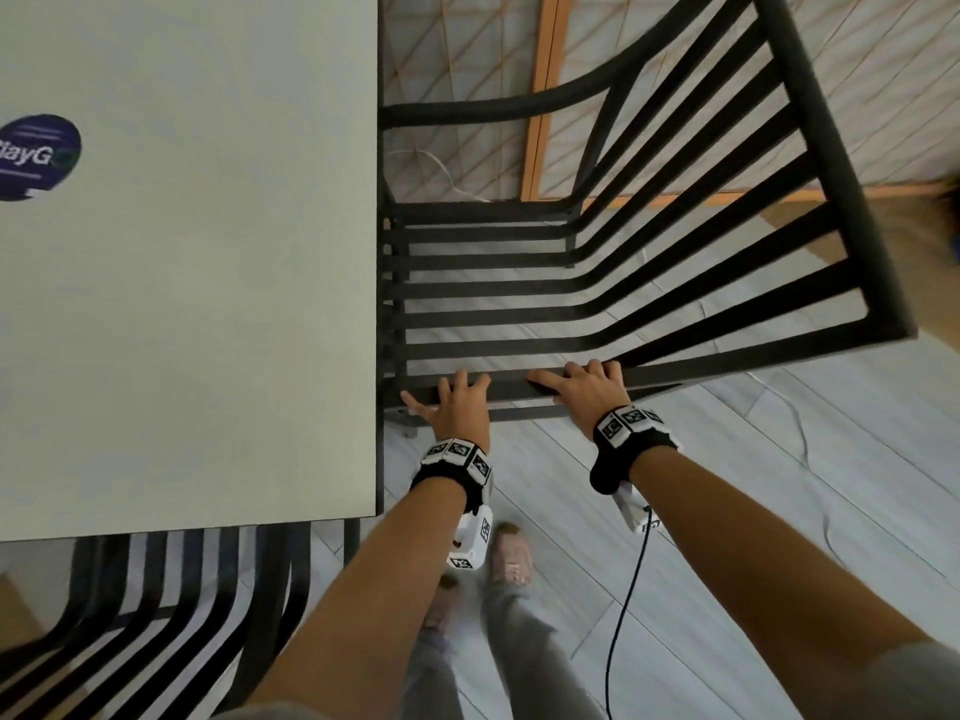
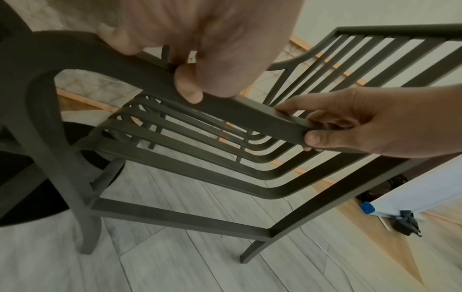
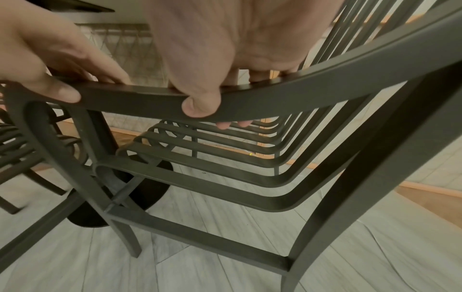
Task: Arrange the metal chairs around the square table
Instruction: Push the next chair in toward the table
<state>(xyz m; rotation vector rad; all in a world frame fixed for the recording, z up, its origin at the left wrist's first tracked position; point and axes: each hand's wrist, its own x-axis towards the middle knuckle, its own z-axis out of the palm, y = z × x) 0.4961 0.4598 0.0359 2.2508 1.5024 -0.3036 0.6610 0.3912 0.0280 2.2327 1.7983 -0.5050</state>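
Observation:
A dark metal slatted chair stands at the right side of the pale square table, its seat front at the table's edge. Both hands hold its near armrest. My left hand lies over the rail close to the table, with its thumb pressed on the near side. My right hand grips the same rail further right, with its thumb on the side and fingertips curled underneath. All of the chair's legs that show touch the floor.
A second slatted chair sits tucked under the table's near edge. The table's round black base is close to the chair's front leg. My feet and a black cable are on the grey plank floor. An orange-trimmed wall lies beyond.

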